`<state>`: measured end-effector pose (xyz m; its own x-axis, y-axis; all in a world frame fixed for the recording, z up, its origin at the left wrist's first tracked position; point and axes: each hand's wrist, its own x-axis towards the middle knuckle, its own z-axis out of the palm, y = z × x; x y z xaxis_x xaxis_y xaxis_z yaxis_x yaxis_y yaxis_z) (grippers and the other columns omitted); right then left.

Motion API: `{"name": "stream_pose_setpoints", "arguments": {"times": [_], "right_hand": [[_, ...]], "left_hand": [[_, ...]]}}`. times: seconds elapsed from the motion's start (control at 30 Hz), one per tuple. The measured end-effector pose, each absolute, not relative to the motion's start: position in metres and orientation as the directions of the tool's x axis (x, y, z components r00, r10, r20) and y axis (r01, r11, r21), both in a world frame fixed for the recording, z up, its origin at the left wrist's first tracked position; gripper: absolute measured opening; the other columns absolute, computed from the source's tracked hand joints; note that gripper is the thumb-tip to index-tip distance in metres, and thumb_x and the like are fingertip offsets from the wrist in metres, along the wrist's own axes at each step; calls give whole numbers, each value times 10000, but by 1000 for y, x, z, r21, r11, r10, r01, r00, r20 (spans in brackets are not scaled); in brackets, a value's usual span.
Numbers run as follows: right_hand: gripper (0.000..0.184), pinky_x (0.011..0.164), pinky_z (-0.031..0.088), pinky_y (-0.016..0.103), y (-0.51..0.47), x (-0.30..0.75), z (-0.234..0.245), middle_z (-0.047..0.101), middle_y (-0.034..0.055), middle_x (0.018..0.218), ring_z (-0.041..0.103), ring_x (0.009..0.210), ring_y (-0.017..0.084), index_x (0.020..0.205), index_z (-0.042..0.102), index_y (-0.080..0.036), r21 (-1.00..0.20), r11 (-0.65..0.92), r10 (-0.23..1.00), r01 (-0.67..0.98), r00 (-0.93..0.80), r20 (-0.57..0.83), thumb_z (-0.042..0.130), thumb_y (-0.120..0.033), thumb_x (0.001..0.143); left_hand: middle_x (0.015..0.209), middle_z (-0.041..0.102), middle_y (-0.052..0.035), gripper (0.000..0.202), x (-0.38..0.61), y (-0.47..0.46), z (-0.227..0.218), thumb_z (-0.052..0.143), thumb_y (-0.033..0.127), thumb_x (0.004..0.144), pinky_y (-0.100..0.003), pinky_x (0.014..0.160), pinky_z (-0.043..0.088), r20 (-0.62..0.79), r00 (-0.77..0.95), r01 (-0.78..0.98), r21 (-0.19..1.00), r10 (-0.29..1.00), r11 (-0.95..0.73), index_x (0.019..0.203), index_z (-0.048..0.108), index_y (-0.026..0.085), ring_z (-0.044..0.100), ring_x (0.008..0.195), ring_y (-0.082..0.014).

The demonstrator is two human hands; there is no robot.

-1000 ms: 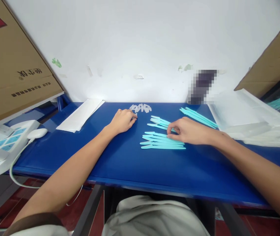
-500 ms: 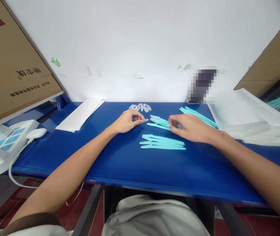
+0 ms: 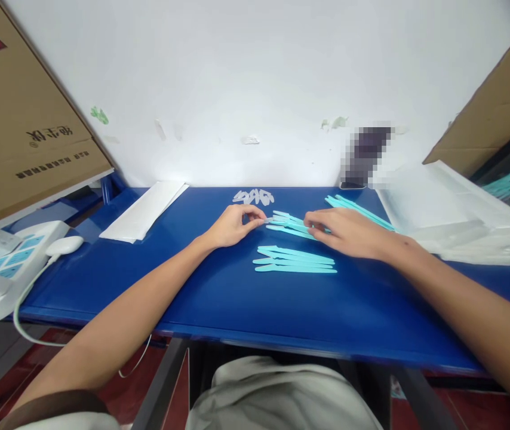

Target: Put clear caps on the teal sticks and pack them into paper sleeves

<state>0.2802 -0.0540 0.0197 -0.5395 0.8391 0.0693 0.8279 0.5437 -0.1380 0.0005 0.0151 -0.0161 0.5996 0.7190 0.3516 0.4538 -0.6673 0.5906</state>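
My left hand (image 3: 233, 225) pinches a small clear plastic cap (image 3: 266, 220) and holds it against the tip of a turquoise razor-like stick (image 3: 291, 226). My right hand (image 3: 344, 232) is closed on that same stick, among a few loose ones on the blue table (image 3: 219, 286). Three more turquoise sticks (image 3: 295, 260) lie side by side just in front of both hands. A small heap of clear caps (image 3: 253, 196) rests behind my left hand, near the wall.
More turquoise sticks (image 3: 362, 212) lie at the back right beside a stack of clear plastic bags (image 3: 452, 218). White paper sleeves (image 3: 145, 209) sit back left. A cardboard box (image 3: 22, 119) and a white device with a cable (image 3: 13, 257) stand at the left.
My left hand left the cap heap with one cap and moved right to the stick's tip. My right hand shifted back from the front row and took hold of a stick.
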Motion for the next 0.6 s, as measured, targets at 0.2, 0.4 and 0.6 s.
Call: {"name": "stream_pose_setpoints", "arguments": {"times": [0.2,0.4,0.6], "right_hand": [[138,609,260,303,-52,283,18,669,35,828,553,699,196,902,538,-227,-126,549,836,826,-541,95,419,-276,951],[160,625,288,300,-53,275,11,690,41,895,569,723,188,926,565,-226,-143,581,813,801,-564,145,424,-287,967],[176,616,300,297,-52,271,8,678,25,838,575,705,180,870,623,-225,-121,518,855,847,-508,109,487,-324,924]], "left_hand": [[983,759,-38,194,0,16,-18,601,318,952,-301,788,483,380,590,451,576,712,-682,972,747,191,662,872,-168],[968,760,-47,170,11,7,-21,629,293,933,-303,774,490,407,594,407,591,693,-696,963,754,182,663,850,-170],[1134,742,-75,304,6,18,-25,527,360,987,-364,914,511,398,582,534,470,709,-702,1135,730,188,656,1028,-222]]}}
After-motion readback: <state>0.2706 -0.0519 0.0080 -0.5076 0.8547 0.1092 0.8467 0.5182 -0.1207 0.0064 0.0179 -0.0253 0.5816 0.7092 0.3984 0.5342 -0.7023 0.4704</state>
